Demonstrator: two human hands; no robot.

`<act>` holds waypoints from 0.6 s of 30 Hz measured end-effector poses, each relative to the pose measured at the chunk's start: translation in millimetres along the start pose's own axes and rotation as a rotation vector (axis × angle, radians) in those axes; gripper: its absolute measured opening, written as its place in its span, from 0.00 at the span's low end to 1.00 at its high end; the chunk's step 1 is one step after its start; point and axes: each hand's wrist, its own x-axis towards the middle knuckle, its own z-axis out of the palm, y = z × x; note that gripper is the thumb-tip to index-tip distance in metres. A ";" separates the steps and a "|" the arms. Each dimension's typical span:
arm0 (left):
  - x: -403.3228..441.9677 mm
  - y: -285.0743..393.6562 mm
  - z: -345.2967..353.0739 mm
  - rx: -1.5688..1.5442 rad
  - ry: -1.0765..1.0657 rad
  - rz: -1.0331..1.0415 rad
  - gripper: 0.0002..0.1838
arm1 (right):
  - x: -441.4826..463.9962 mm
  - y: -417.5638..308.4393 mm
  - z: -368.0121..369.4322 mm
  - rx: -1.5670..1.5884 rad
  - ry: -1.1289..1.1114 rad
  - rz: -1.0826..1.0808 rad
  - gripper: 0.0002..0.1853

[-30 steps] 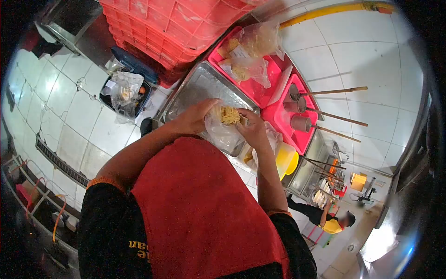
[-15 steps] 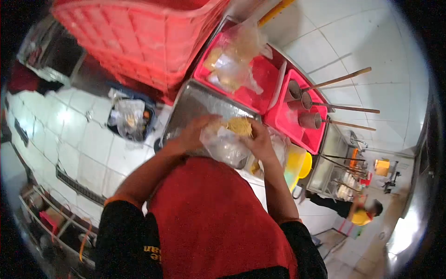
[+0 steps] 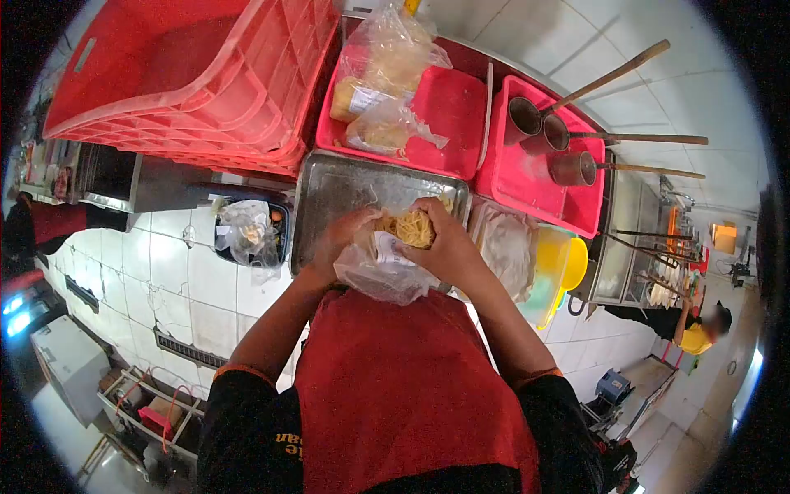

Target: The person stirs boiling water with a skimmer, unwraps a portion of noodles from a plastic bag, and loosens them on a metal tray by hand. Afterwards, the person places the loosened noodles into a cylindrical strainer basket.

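Yellow noodles (image 3: 411,228) lie at the mouth of a clear plastic bag (image 3: 383,267) with a white label. My right hand (image 3: 444,244) curls its fingers around the right side of the noodles. On the other side, my left hand (image 3: 341,239) is wrapped on the bag's edge, its fingers partly blurred. Both hands are over the near part of a metal tray (image 3: 329,181). Behind it, a pink tray (image 3: 461,123) holds more bagged noodles (image 3: 387,123) with a white label.
Red crates (image 3: 271,90) are stacked at upper left. A pink bin (image 3: 527,185) holds long-handled metal cups (image 3: 573,169). Yellow containers (image 3: 572,263) stand at right. A waste bin (image 3: 284,239) is at left. Another person (image 3: 698,337) works at far right.
The view has turned and shifted, so the trays and crates appear more upright. Both hands still hold the noodles and bag, with the noodles now more between them.
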 end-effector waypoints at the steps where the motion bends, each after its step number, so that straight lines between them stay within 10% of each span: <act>1: -9.6 17.3 10.1 0.289 0.025 0.198 0.31 | 0.5 4.5 5.0 0.007 -0.004 0.005 0.34; 5: -19.7 67.8 33.2 0.846 0.049 0.519 0.36 | 4.8 6.0 19.8 -0.356 0.142 -0.243 0.33; 10: -17.6 74.7 36.7 0.719 0.076 0.589 0.37 | 16.5 6.3 29.7 -0.390 0.032 -0.213 0.34; 18: -27.4 71.7 32.4 0.787 -0.044 0.634 0.24 | 25.8 18.7 -0.9 0.267 -0.089 -0.023 0.27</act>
